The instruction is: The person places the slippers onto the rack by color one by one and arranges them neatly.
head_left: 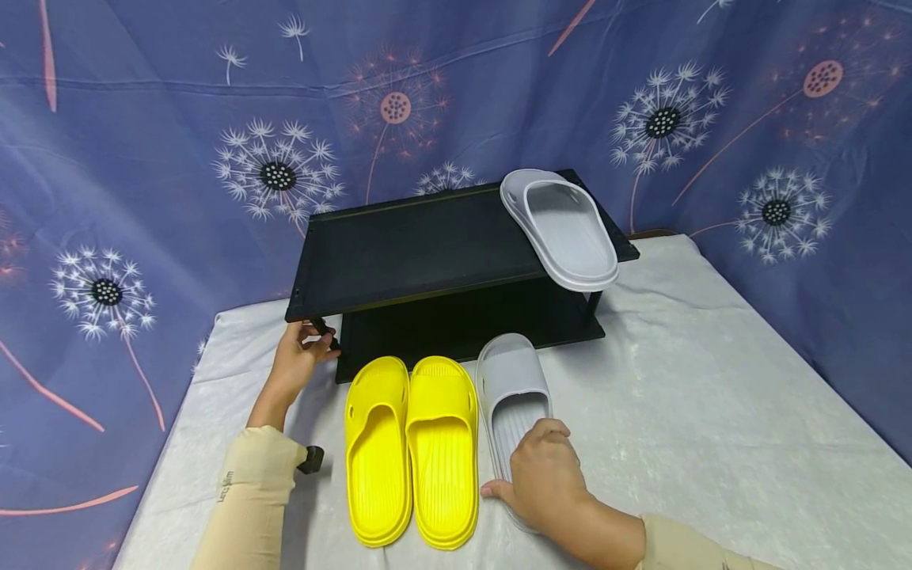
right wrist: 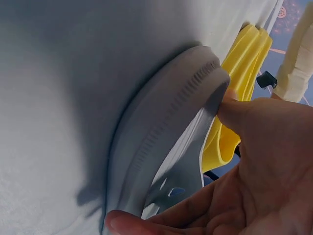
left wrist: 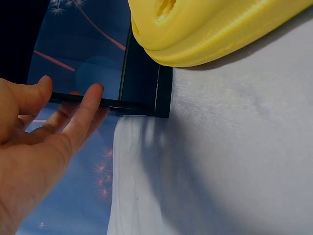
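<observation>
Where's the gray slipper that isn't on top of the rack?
In the head view, the gray slipper is just right of the yellow pair, with the right hand gripping it.

Two yellow slippers [head_left: 445, 467], two grey slippers [head_left: 512, 370] — one rack [head_left: 406, 245].

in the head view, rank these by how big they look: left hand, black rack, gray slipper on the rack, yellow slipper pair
Largest to smallest:
1. black rack
2. yellow slipper pair, taken together
3. gray slipper on the rack
4. left hand
</observation>
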Demonstrator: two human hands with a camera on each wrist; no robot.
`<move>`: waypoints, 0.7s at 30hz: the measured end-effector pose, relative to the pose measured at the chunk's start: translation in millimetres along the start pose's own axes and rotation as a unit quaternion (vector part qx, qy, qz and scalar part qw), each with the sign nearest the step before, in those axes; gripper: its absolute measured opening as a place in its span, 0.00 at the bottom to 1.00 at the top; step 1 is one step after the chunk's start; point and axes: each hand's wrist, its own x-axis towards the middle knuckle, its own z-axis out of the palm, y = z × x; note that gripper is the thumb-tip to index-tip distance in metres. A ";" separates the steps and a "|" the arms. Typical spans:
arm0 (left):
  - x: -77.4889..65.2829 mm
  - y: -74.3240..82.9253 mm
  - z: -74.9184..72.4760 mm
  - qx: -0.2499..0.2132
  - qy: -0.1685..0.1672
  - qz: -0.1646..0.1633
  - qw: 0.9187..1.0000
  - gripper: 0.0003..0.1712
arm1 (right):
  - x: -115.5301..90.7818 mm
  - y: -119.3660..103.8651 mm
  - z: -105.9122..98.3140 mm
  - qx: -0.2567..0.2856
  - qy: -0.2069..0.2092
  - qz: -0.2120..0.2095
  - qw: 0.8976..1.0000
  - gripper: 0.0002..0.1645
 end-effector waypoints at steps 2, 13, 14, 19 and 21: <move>0.3 -0.1 0.2 -0.002 -0.001 0.000 1.000 0.31 | 0.1 0.1 -0.1 0.013 -0.010 -0.003 1.000 0.68; 0.7 0.1 0.6 0.007 0.000 -0.004 1.000 0.31 | -1.7 4.6 -1.6 0.110 -0.051 0.013 0.992 0.62; 0.6 0.2 0.5 0.006 0.000 -0.005 1.000 0.31 | -2.1 5.2 -2.1 0.125 -0.055 0.016 0.991 0.62; 0.0 0.8 0.2 0.004 0.001 -0.007 1.000 0.32 | -2.7 9.1 -4.7 0.164 -0.067 0.019 0.984 0.59; 0.0 1.0 0.3 0.006 0.002 -0.009 1.000 0.32 | -2.3 10.8 -5.0 0.169 -0.068 0.014 0.983 0.58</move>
